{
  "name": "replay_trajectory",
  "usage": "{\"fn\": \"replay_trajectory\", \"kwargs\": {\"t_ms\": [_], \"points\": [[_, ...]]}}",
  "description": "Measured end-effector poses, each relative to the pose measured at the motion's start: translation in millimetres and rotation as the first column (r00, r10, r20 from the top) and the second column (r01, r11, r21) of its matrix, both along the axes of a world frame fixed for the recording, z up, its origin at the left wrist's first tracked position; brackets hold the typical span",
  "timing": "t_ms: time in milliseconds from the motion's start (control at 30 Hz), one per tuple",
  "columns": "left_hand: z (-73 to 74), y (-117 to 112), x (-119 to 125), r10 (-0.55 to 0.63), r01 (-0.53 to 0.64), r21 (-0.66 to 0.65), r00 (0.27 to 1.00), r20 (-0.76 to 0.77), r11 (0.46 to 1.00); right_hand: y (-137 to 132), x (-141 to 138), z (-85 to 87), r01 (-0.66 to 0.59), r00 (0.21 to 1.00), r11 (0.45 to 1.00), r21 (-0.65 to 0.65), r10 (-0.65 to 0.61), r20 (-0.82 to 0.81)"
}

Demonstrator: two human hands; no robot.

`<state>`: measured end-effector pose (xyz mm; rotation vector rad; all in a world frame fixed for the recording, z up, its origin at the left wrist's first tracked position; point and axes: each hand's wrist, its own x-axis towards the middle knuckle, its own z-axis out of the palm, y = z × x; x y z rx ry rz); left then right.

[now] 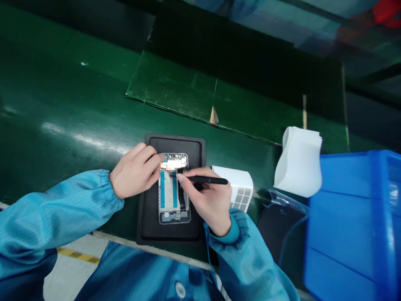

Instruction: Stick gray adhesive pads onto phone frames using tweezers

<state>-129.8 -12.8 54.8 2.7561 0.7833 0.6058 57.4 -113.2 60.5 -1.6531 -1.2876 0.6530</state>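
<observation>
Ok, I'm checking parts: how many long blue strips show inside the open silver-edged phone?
2. One long blue strip runs along the left side of the pale rectangular panel; a second blue strip runs along its right side. Others could be hidden.

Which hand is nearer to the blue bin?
Right. The right hand is left of the bin, over the right edge of the phone; the left hand is farther left, at its upper-left corner.

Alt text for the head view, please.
The right hand holds a slim black tool over an opened phone on a black tray, with the left hand at the phone's upper left corner. The tray lies on a green table; a blue bin is at right.
</observation>
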Motion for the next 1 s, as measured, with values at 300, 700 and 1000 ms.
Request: {"fn": "replay_trajectory", "kwargs": {"t_ms": [300, 700, 1000], "points": [[7.4, 2, -4, -0.176, 0.174, 0.042, 0.984, 0.032, 0.984, -1, 1, 1.1, -0.011, 1.0, 1.0, -0.003, 0.011, 0.027], [9.3, 4, -6, -0.3, 0.305, 0.044, 0.949, -0.097, 0.951, 0, 0, 5.1, -0.009, 1.0, 1.0, -0.007, 0.009, -0.001], [12.3, 4, -8, -0.333, 0.338, -0.013, 0.919, -0.213, 0.941, -11, 19, 21.1, 0.166, 0.986, 0.984, 0.063, -0.164, -0.038]]}}
